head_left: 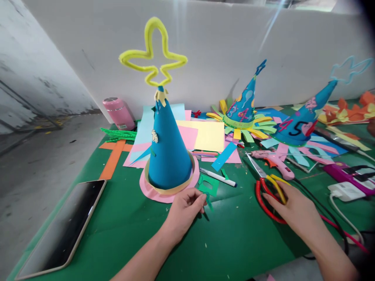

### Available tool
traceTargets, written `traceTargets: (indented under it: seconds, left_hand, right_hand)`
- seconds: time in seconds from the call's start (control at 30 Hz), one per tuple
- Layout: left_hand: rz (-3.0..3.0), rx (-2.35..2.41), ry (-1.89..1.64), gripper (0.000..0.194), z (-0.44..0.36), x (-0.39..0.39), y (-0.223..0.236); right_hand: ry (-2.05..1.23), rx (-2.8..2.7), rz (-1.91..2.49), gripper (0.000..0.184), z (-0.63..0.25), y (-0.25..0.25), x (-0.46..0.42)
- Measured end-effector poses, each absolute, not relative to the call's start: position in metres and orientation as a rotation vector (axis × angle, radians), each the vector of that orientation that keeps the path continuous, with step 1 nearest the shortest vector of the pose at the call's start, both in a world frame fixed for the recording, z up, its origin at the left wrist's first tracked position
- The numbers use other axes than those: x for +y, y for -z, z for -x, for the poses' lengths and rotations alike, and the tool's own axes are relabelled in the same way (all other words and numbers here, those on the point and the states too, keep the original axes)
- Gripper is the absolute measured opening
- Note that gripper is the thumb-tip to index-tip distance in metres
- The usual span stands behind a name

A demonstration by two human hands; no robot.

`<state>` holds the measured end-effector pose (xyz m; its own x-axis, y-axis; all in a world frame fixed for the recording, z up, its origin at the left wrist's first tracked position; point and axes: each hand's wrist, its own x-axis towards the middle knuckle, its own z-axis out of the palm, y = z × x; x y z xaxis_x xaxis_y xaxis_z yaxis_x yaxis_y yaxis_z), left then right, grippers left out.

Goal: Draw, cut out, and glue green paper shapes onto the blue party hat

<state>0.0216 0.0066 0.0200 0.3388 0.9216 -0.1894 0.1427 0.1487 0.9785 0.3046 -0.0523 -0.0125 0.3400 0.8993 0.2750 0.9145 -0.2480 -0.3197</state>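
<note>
My left hand pinches a small green paper cutout between thumb and fingers, just in front of a blue paper cone hat. That hat stands upright on a pink brim and carries a yellow pipe-cleaner shape at its tip. On the right, my right hand is on the yellow-lined handle of a pair of scissors with red handles, whose blades point away from me. Between the hands lie a green paper scrap with a hole in it and a white marker.
A phone lies at the left edge. Behind are a pink bottle, green pipe cleaners and coloured paper sheets. Two decorated hats stand farther right. A pink glue gun and a purple power strip have trailing cables.
</note>
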Motion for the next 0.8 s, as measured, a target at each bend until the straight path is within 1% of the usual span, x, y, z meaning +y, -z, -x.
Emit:
traceTargets:
  seconds: [0.2,0.37,0.47,0.53,0.57,0.6,0.67,0.73,0.8]
  left_hand:
    - [-1.307,1.09,-0.754,0.025,-0.022,0.007,-0.022]
    - [-1.313,1.101,-0.764,0.025,-0.022,0.007,-0.025]
    - [-1.317,1.101,-0.758,0.025,-0.022,0.007,-0.025]
    - [-1.313,1.095,-0.753,0.025,-0.022,0.007,-0.025]
    - [-1.309,1.093,-0.752,0.025,-0.022,0.007,-0.025]
    - [-1.306,1.091,-0.75,0.025,-0.022,0.007,-0.025]
    - [-1.3,1.083,-0.743,0.025,-0.021,0.007,-0.024]
    - [-1.3,1.071,-0.732,0.025,-0.021,0.007,-0.024]
    - [-1.297,1.06,-0.718,0.026,-0.02,0.008,-0.023]
  right_hand:
    - [0.005,-1.821,2.317,0.042,-0.312,-0.002,-0.046]
    - [0.023,-2.093,2.364,0.04,-0.326,-0.011,-0.038]
    - [-0.05,-2.033,2.451,0.04,-0.328,-0.024,-0.034]
    - [-0.123,-1.938,2.446,0.045,-0.319,-0.034,-0.034]
    - [-0.186,-1.883,2.406,0.048,-0.311,-0.039,-0.034]
    - [-0.283,-1.842,2.326,0.047,-0.301,-0.043,-0.034]
    - [-0.511,-1.778,2.031,0.035,-0.276,-0.048,-0.033]
    - [-0.81,-1.785,1.751,0.023,-0.247,-0.05,-0.03]
    - [-0.997,-1.761,1.557,0.018,-0.221,-0.051,-0.023]
